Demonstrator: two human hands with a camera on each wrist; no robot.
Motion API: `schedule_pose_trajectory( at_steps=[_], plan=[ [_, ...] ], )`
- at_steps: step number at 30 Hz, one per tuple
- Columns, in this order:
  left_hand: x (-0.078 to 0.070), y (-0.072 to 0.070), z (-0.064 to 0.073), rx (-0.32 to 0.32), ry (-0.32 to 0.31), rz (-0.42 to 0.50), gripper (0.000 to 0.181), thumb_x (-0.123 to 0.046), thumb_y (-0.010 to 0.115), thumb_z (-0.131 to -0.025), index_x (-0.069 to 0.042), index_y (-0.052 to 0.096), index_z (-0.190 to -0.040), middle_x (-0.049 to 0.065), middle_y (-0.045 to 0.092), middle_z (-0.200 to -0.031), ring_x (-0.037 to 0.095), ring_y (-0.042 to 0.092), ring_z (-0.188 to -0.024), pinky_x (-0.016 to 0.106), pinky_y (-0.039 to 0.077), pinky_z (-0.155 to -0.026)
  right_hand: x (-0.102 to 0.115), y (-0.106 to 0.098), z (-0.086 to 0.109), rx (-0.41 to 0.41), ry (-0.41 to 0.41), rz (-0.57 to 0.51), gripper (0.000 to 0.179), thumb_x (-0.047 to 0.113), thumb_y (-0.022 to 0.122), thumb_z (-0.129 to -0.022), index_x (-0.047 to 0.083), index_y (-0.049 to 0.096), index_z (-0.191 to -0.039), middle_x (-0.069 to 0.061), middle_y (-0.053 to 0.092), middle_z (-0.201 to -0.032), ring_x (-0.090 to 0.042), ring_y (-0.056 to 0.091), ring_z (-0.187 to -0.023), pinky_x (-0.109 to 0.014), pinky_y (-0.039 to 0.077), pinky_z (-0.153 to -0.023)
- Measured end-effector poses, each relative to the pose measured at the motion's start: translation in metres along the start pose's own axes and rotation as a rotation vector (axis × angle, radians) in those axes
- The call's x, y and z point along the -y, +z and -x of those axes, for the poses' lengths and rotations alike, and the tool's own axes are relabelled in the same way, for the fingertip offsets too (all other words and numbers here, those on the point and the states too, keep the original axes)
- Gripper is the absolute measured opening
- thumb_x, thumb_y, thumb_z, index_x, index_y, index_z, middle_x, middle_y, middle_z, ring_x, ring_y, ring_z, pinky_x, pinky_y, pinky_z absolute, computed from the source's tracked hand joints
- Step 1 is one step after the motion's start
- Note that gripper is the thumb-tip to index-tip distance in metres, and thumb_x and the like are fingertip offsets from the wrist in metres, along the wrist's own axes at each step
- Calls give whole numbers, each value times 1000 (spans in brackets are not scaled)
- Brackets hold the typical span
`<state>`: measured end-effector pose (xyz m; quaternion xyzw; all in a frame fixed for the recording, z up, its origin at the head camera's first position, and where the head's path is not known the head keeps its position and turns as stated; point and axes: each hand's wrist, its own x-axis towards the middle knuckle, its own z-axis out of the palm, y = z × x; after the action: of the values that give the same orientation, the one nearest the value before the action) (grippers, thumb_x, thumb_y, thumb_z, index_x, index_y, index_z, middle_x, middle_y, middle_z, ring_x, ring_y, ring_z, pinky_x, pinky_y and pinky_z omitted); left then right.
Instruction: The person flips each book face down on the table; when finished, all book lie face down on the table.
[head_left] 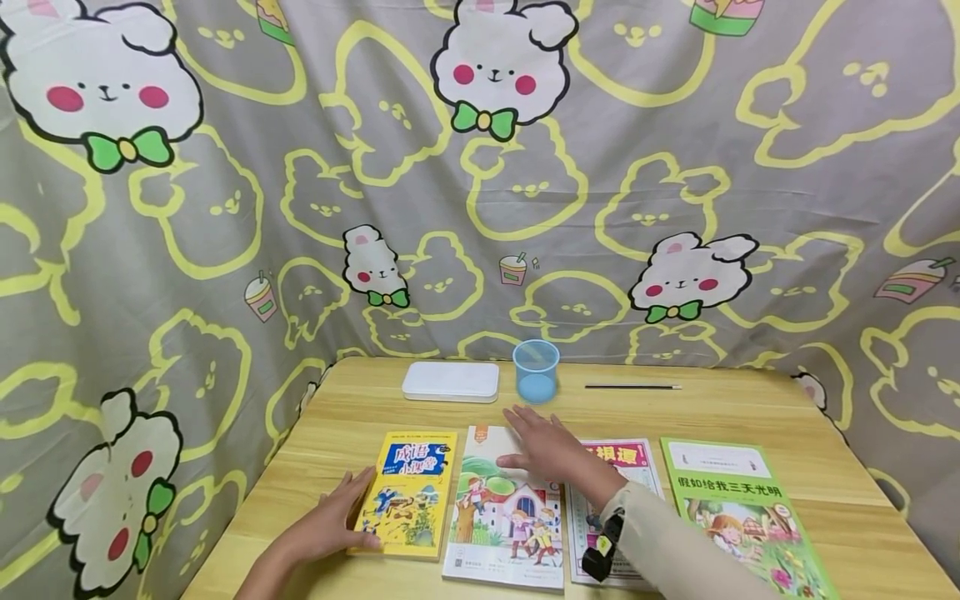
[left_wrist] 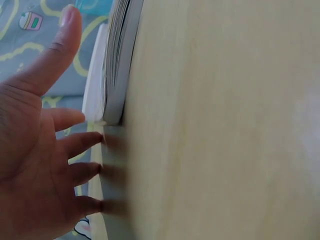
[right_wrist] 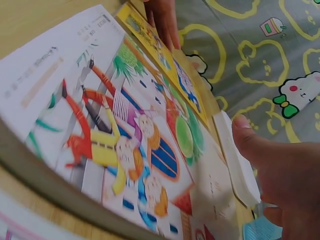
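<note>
Patterned cloth (head_left: 420,208) hangs behind the wooden tabletop (head_left: 315,450), on which four books lie flat in a row. Position of parts: the yellow book (head_left: 411,500) lies just right of the left hand (head_left: 326,521); the white book (head_left: 502,517) lies beneath the right hand (head_left: 551,450); the pink-bordered book (head_left: 626,454) lies partly under the right sleeve (head_left: 675,542); the green book (head_left: 738,500) lies farther right. Beyond the right hand stand a white case (head_left: 450,379) and a blue cup (head_left: 536,371), with a thin black stick (head_left: 633,387) to their right.

State of hands: the left hand is released, fingers extended along the left side of the yellow book, thumb near its lower corner. The right hand is released, fingers spread above the upper part of the white book; contact with its cover cannot be confirmed.

The step in hand appears to be adjusting the books. Recommended method: apply light, even pressure along the full edge, not at one corner, since a corner push is likely to turn the book. Slide; do not lift. Check the narrow gap between the yellow and white books. Raise the right forearm so that the sleeve does not drag the pink-bordered book.
</note>
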<state>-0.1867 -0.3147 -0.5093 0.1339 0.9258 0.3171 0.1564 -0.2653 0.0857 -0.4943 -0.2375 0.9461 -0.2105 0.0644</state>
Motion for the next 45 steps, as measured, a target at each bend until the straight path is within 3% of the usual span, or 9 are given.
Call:
schedule_pose_trajectory(
  at_steps=[8,14,28,36,45],
  plan=[
    [4,-2,2,10,9,47,127,-37,96,-68,3,19,-162,28,18,-167,55,-1,-152,81,-5,-111,14,10,-15,50,-69,-27,89,60,57,-98,11,25,-165,-12,24,-170,-34,19,-157,-61,15,-125],
    [6,-1,1,24,28,43,132,-36,98,-64,5,19,-161,28,17,-167,56,-2,-151,81,-5,-110,24,17,-28,80,-76,-70,89,60,59,-97,14,24,-165,-8,22,-171,-29,17,-158,-57,11,-127],
    [8,-2,1,43,23,27,137,-36,99,-60,4,18,-162,25,14,-169,55,-3,-152,81,-5,-110,42,34,-57,92,-125,-27,84,57,62,-97,13,33,-163,-7,33,-167,-29,17,-158,-65,11,-125],
    [6,-1,2,41,10,38,136,-34,99,-60,3,17,-162,24,14,-169,54,-5,-152,82,-6,-110,46,43,-64,116,-96,-13,82,59,61,-97,16,36,-161,-4,38,-165,-25,25,-156,-64,11,-125],
    [6,1,3,26,-7,38,135,-33,99,-60,2,19,-162,23,15,-169,53,-5,-153,80,-7,-111,50,52,-62,42,-80,32,79,61,63,-95,19,43,-158,-1,45,-159,-25,44,-146,-66,14,-123]
  ],
)
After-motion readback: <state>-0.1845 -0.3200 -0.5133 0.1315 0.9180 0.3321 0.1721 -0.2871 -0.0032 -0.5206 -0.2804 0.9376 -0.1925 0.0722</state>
